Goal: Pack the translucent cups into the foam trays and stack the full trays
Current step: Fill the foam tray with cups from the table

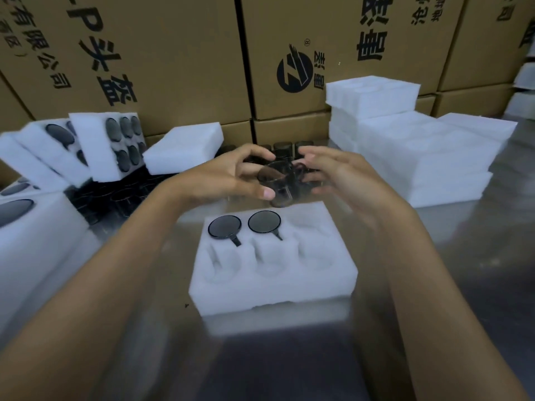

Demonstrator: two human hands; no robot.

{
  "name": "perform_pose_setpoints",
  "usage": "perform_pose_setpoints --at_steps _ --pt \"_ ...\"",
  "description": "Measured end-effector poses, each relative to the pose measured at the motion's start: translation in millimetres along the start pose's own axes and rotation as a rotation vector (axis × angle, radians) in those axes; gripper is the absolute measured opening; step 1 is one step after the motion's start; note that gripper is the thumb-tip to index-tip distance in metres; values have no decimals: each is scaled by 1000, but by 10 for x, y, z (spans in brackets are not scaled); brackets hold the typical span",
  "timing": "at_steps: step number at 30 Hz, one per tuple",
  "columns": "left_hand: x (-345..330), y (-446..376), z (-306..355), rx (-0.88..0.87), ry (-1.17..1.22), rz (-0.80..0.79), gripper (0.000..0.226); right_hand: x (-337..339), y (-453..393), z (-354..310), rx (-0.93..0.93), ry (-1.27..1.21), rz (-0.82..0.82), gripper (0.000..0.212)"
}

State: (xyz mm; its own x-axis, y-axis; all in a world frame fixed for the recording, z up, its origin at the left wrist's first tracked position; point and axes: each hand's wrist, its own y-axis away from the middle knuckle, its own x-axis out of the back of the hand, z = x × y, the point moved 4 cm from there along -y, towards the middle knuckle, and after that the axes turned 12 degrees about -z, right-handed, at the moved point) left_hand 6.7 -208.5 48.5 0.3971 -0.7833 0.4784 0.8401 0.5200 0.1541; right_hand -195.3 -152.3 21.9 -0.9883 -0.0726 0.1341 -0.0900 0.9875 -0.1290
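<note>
A white foam tray [272, 287] lies on the steel table in front of me. Its two back-left pockets hold dark translucent cups [225, 226] [264, 222] with handles pointing toward me; the other pockets are bare. Above the tray's back edge my left hand [228, 175] grips a dark translucent cup [275, 183], fingers over its rim and thumb below. My right hand [338, 178] is beside it with curled fingers touching the cup's right side; motion blur hides whether it holds a second cup. More loose cups [289, 147] stand behind the hands.
Stacks of bare foam trays [419, 157] rise at the right. Filled trays [113, 143] lean at the back left, with another filled tray [34, 227] near left and a plain foam block [185, 149] beside them. Cardboard boxes [179, 53] wall off the back.
</note>
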Motion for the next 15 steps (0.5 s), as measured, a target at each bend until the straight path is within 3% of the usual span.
perform_pose_setpoints --at_steps 3,7,11,15 --pt "-110 70 157 -34 -20 -76 55 -35 103 -178 15 110 -49 16" --pt "-256 8 171 -4 -53 -5 60 -28 184 -177 -89 175 -64 14" --pt "-476 -174 216 17 -261 1 60 -61 162 -120 -143 285 -45 13" --pt "-531 -271 230 10 -267 26 59 33 226 -93 -264 276 -86 5"
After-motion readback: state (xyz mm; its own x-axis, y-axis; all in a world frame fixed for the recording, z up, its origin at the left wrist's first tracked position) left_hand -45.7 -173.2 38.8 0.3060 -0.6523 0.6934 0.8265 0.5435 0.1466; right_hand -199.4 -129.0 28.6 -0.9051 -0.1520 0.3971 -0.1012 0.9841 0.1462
